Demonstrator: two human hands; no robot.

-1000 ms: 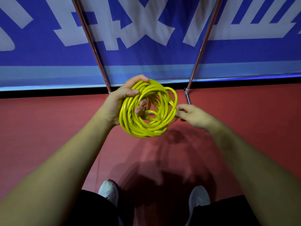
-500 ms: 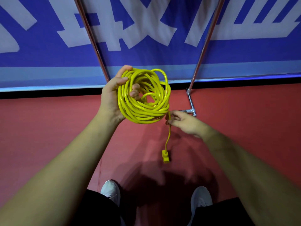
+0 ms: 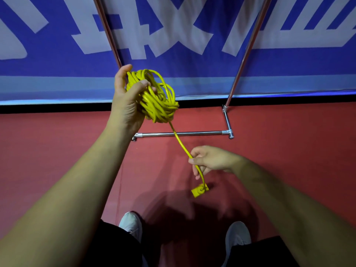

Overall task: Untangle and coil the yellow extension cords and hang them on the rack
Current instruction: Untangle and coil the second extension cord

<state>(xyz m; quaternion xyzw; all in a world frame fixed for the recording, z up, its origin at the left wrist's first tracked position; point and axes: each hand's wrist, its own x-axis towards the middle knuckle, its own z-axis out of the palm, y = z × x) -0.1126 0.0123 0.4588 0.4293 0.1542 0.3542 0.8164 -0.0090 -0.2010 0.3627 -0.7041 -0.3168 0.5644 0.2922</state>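
Over the red floor, left grip clamps the yellow coil at eleven o'clock while right grip pinches its tail at four, probably tensioning it for wrapping.

On the blue banner, large pale block characters, apparently Chinese script, cropped by the top edge so that only lower strokes show; not readable as words. At far left, part of a curved stroke; in the middle, crossing diagonals beside shorter bars; at right, slanted upright bars standing on a long base stroke. Crossed in two places by the rack poles, hiding thin slices of the strokes. On the yellow plug, any marking too small and blurred to make out. Nothing else legible.
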